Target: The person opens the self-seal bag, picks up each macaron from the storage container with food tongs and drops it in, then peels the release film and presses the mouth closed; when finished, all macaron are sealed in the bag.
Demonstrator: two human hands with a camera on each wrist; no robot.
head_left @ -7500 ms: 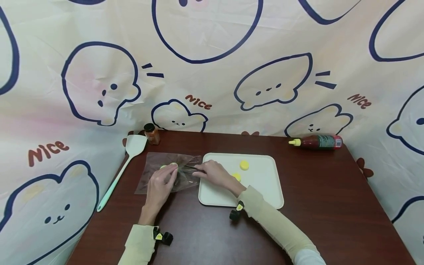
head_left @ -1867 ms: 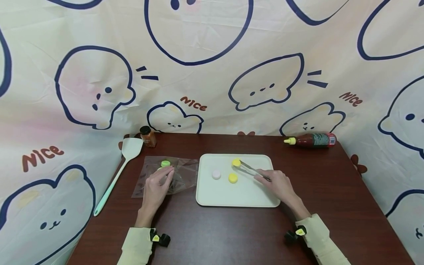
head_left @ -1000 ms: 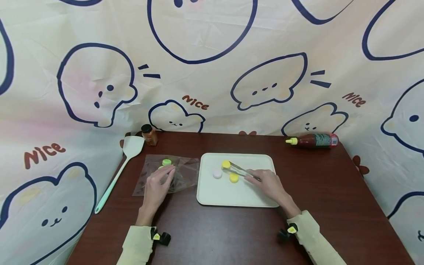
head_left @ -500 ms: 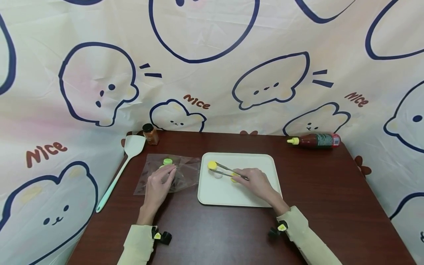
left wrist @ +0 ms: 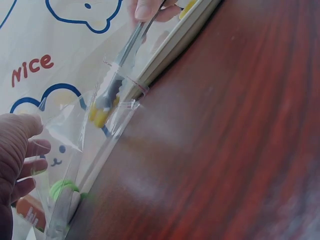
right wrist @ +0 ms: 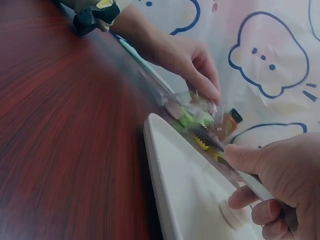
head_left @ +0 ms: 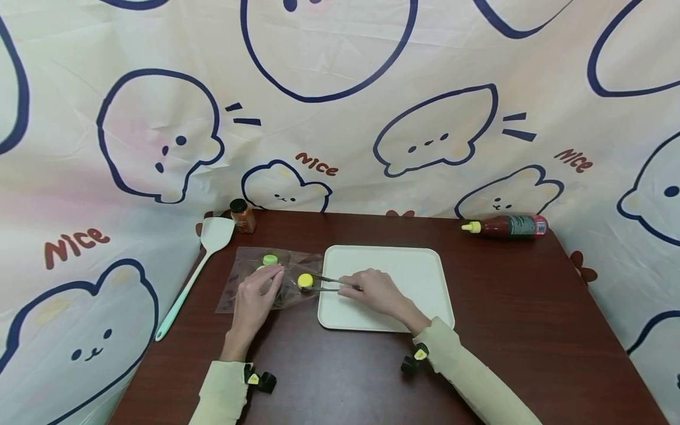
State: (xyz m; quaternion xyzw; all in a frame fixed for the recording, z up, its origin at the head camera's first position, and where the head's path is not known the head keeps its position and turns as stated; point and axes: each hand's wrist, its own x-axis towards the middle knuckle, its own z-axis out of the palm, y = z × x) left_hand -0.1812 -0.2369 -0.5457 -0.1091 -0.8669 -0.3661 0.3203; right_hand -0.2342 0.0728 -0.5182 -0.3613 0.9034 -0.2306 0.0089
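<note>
My right hand (head_left: 377, 292) grips metal tongs (left wrist: 131, 42), whose serrated tips clamp a yellow macaron (head_left: 305, 280). That macaron is at the mouth of a clear plastic bag (head_left: 297, 260), left of the white tray; in the left wrist view the film overlaps the tongs. My left hand (head_left: 255, 301) pinches the bag's upper film between thumb and fingers. Green macarons (head_left: 270, 260) lie inside the bag, partly behind the left hand. In the right wrist view, a pale macaron (right wrist: 232, 215) sits on the tray; the right hand hides this part in the head view.
The white tray (head_left: 393, 319) is right of the bag. A white spatula with a mint handle (head_left: 186, 295) lies along the left edge. A black-capped spice jar (head_left: 243, 217) stands at the back left, and a red sauce bottle (head_left: 499, 226) lies at the back right.
My right hand has carried the yellow macaron in the tongs leftward, from over the tray to the bag's mouth. Earlier the tongs reached into the bag, then came back to the tray. Left hand unchanged.
</note>
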